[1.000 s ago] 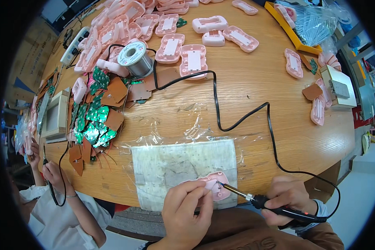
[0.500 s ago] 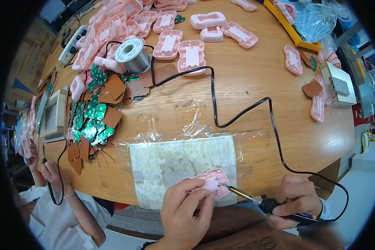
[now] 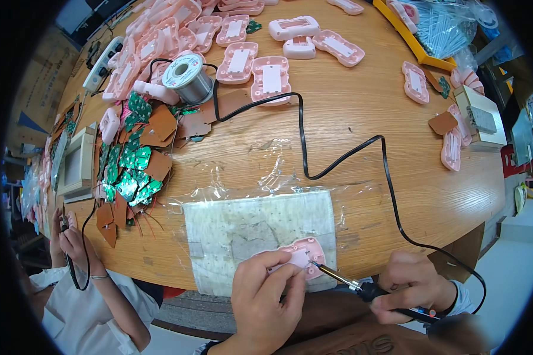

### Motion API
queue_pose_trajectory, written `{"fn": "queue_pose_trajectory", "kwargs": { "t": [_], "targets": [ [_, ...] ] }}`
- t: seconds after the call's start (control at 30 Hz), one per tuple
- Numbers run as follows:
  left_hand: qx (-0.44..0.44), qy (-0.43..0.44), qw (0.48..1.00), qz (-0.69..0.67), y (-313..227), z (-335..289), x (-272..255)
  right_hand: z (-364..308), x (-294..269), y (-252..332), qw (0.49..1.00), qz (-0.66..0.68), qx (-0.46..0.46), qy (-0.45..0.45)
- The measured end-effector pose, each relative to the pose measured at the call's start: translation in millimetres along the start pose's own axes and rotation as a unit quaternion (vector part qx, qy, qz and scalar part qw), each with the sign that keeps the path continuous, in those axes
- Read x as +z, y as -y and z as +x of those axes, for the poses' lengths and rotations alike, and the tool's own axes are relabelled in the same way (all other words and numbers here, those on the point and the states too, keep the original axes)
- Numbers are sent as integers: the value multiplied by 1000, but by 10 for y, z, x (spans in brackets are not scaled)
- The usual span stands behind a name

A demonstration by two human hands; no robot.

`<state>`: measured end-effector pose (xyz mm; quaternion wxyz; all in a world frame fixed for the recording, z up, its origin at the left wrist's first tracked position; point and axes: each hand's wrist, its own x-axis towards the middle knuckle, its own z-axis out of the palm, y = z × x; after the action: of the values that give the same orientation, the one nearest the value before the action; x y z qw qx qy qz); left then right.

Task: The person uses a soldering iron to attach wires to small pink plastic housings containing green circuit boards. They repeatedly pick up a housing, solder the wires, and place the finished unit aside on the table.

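My left hand [image 3: 265, 302] is closed on a pink plastic shell [image 3: 315, 247] with a pale panel in its middle. Its thumb and fingers cover the shell's near left part. The shell rests over the lower part of a whitish cloth mat [image 3: 210, 236]. From the right, my right hand [image 3: 414, 284] grips a black-handled soldering iron [image 3: 370, 291]. The iron's thin tip points left, at the right end of the shell's panel, and seems to touch there. Whether solder or a wire lies at the tip is too small to tell.
The iron's black cord [image 3: 391, 189] winds across the table to a solder spool [image 3: 196, 89]. Green circuit boards [image 3: 135, 158] and brown pieces lie left, pink shells [image 3: 238, 62] behind. A yellow tray [image 3: 423, 53] is far right. At left, another person's hand [image 3: 74, 245] holds a black-handled tool.
My right hand and the soldering iron have shifted left, the tip now farther onto the shell's panel end. My left hand keeps its hold almost unmoved. The other person's hands moved slightly.
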<state>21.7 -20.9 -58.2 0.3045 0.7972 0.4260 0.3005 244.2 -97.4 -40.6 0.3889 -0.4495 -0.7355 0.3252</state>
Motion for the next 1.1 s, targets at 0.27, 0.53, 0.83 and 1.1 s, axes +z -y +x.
{"fn": "queue_pose_trajectory", "kwargs": {
  "t": [0.27,0.53,0.83,1.1],
  "targets": [
    [27,-62,994,83,2,168,-197,-92,-86,2,991,31,5,-133],
    [33,-60,997,-41,90,547,-197,-189,54,-164,959,40,20,-279],
    [57,-118,928,348,1294,970,-1069,-111,41,-215,964,33,47,-259],
    [-99,-244,965,-15,1356,1263,-1473,-78,5,-187,958,46,68,-274]
  ]
}}
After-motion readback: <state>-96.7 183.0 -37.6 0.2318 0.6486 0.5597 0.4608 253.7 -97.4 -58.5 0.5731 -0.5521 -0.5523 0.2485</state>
